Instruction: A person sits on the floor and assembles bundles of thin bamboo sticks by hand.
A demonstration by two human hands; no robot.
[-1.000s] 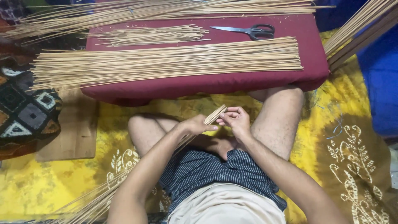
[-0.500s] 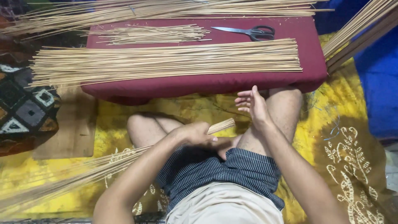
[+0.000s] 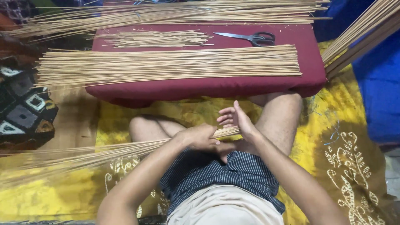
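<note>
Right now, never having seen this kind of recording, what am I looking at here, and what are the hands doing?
There is one view, from a camera on a person's head, looking down at their own lap; they sit cross-legged on a yellow cloth. No machine is involved, only two bare hands. The left hand grips a bundle of thin sticks that runs out to the left. The right hand is open, flat against the bundle's end. In front lies a dark red cushion with a long row of sticks on it, a smaller pile behind and scissors. More sticks lie beyond the cushion and at the right.
</note>
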